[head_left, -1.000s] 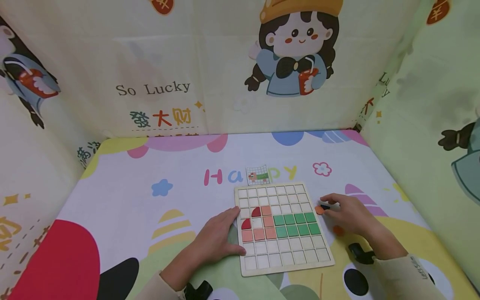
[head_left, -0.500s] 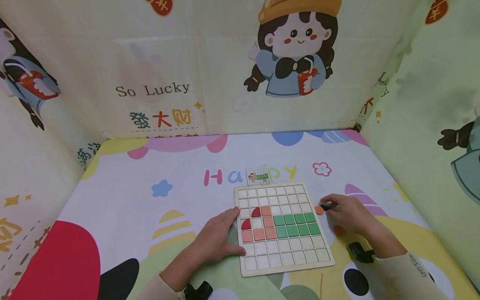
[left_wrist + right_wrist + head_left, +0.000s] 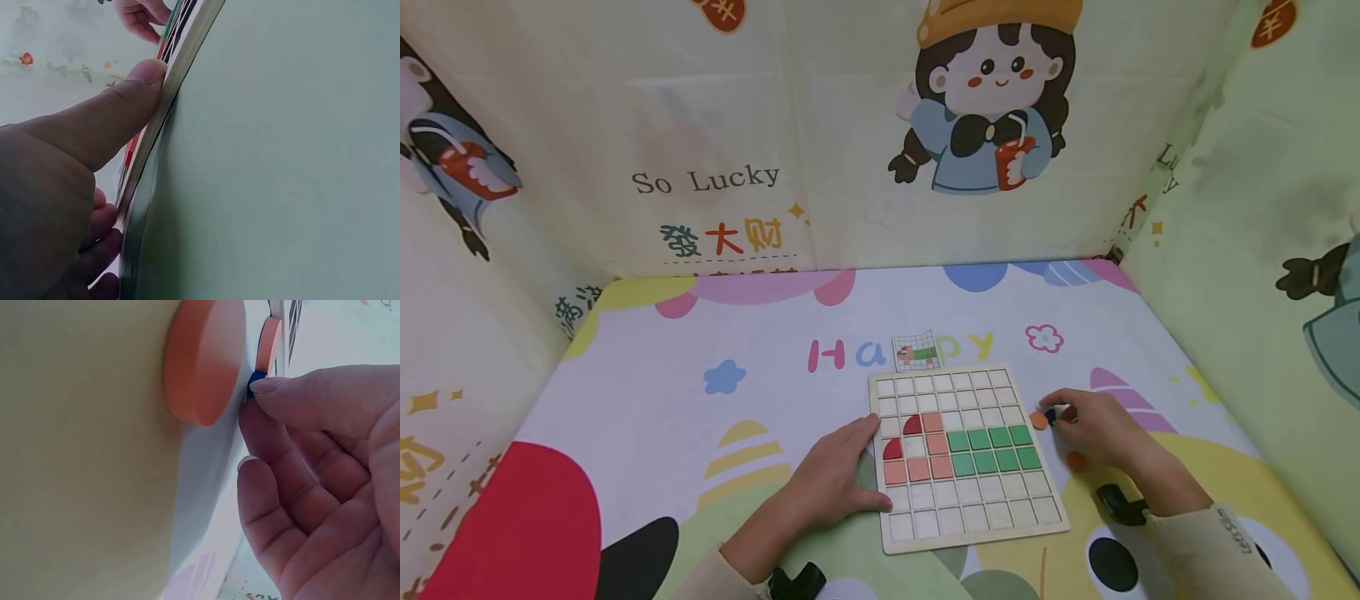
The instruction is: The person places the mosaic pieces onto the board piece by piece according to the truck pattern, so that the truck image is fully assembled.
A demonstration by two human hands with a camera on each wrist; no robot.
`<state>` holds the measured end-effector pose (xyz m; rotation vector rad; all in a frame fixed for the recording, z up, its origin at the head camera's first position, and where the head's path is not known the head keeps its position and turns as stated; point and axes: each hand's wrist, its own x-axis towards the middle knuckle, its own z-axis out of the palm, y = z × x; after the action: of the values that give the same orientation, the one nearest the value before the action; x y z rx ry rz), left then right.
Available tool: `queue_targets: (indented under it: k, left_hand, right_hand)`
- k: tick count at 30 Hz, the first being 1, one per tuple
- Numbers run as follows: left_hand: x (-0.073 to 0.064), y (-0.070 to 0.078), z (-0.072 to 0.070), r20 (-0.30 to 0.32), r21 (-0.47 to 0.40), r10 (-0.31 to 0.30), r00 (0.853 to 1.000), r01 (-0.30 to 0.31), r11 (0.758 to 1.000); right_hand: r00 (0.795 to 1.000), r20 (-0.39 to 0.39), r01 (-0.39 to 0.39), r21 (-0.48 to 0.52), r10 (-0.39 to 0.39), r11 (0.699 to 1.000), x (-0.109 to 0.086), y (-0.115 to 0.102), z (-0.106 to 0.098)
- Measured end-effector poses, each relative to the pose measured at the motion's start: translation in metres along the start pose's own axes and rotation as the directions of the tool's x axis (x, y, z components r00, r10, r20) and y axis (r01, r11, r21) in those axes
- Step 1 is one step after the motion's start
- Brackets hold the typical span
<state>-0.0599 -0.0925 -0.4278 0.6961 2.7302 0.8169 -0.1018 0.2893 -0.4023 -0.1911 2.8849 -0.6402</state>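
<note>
A wooden grid board (image 3: pixel 972 517) lies on the table with red, pink and green pieces in some of its cells. My left hand (image 3: pixel 829 473) rests at the board's left edge, fingers and thumb spread along it; in the left wrist view the thumb (image 3: pixel 119 103) presses on the rim. To the right of the board, my right hand (image 3: pixel 1101 425) pinches a small dark blue piece (image 3: pixel 255 381) between thumb and index finger; its full shape is hidden. An orange disc (image 3: pixel 1038 420) lies just left of those fingertips. Nearer the wrist lies another orange disc (image 3: pixel 1077 461).
A small picture card (image 3: pixel 916 351) with a coloured grid pattern sits at the board's far edge. The tablecloth (image 3: pixel 647 375) bears printed shapes and letters. Printed fabric walls (image 3: pixel 842 108) stand at the back and both sides.
The dark blue piece has shifted in my right fingertips: it showed as a longer strip and now shows as a small rounded bit beside the orange disc. My left hand and the board stay put.
</note>
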Motion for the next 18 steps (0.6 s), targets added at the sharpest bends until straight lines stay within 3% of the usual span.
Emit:
queue_targets:
  k: [18]
  left_hand:
    - [0.0004, -0.0012, 0.0010, -0.001, 0.006, 0.004, 1.000, -0.004, 1.000]
  right_hand:
    - [0.999, -0.011, -0.034, 0.016, 0.034, 0.999, 0.0005, 0.0006, 0.0019]
